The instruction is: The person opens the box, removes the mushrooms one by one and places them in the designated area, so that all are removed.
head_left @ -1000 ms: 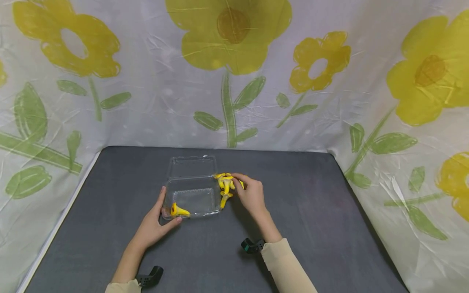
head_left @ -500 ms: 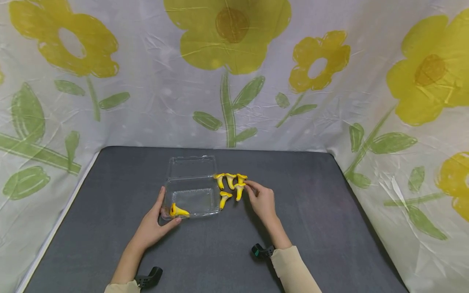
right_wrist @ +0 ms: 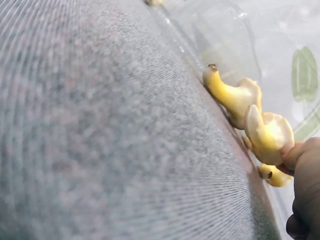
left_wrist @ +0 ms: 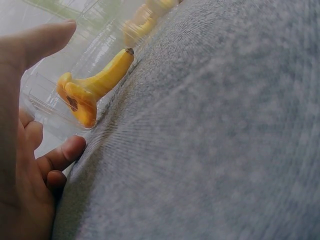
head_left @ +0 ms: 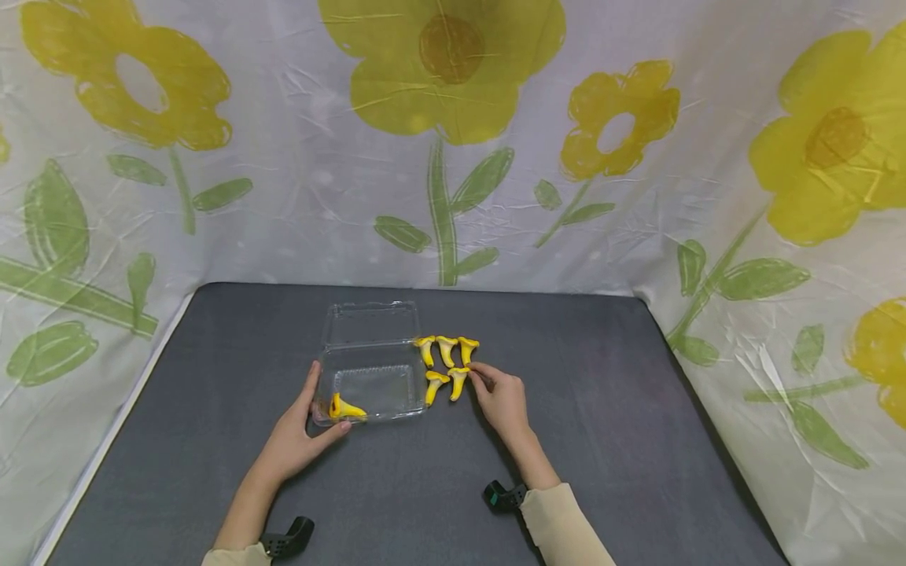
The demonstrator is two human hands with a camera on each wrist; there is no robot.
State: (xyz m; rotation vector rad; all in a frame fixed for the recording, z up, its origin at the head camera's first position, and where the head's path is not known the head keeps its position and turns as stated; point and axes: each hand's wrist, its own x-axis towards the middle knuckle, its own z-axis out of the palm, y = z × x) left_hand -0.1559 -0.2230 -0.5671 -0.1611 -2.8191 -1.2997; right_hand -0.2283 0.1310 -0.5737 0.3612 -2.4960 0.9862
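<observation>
My right hand (head_left: pixel 504 401) pinches the cap of a yellow chanterelle mushroom (head_left: pixel 458 382) between thumb and fingertips, at the near right of a small group. The right wrist view shows this mushroom (right_wrist: pixel 267 137) with its stem pointing up, in front of other chanterelles. To its left is another chanterelle (head_left: pixel 435 387), and a row of three chanterelles (head_left: pixel 447 350) lies behind. My left hand (head_left: pixel 293 440) spreads its thumb and fingers around the front left corner of a clear plastic clamshell box (head_left: pixel 414 410). A single chanterelle (head_left: pixel 347 407) lies inside, near that corner.
The box's clear lid (head_left: pixel 373 322) is folded back on the dark grey table (head_left: pixel 602 377). A white curtain (head_left: pixel 297 157) printed with yellow flowers hangs around the table's back and sides. Each wrist wears a black camera band (head_left: pixel 504 497).
My right hand has moved right from the cluster, then nearer with a chanterelle, now beside the front one. The row behind has come into view. The left hand and box stay put.
</observation>
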